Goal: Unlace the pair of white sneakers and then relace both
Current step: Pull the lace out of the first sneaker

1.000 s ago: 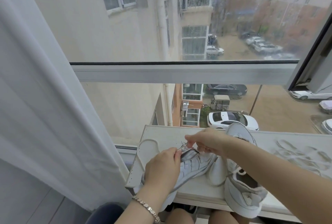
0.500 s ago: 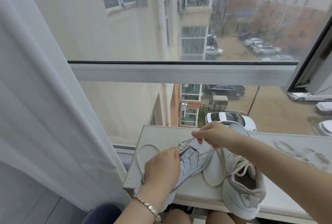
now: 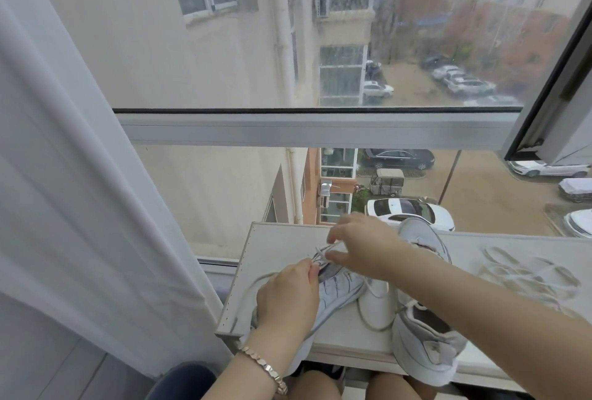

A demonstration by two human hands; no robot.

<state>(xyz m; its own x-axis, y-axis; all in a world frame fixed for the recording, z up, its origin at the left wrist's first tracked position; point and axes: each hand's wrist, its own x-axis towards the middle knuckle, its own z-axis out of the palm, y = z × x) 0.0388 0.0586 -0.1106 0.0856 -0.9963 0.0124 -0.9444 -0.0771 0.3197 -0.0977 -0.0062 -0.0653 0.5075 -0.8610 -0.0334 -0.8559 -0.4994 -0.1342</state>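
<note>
Head view: the only view; all the entries below come from it.
Worktop: a white board set along the window. It carries both sneakers and the laces.
Held sneaker: lies at the near left of the worktop with its toe toward the far side. It is tilted so that its eyelet rows face the person, probably to bring the eyelets within reach.
Left hand: its fingers are curled over the upper of the held sneaker, with thumb and forefinger at the top eyelets. Judged to be steadying the shoe against the pull on the lace.
Right hand: reaches across to the same eyelets. Its fingers are partly spread and blurred, so whether they pinch the lace cannot be told.
Lace: loops out to the left of the held sneaker, and another loop lies between the two shoes.
Second sneaker: lies just right of the first, with its heel overhanging the near edge.
Loose lace: coiled at the far right, well apart from the hands.
Containers: none shows. The second sneaker's mouth faces up and looks dark inside.
</note>
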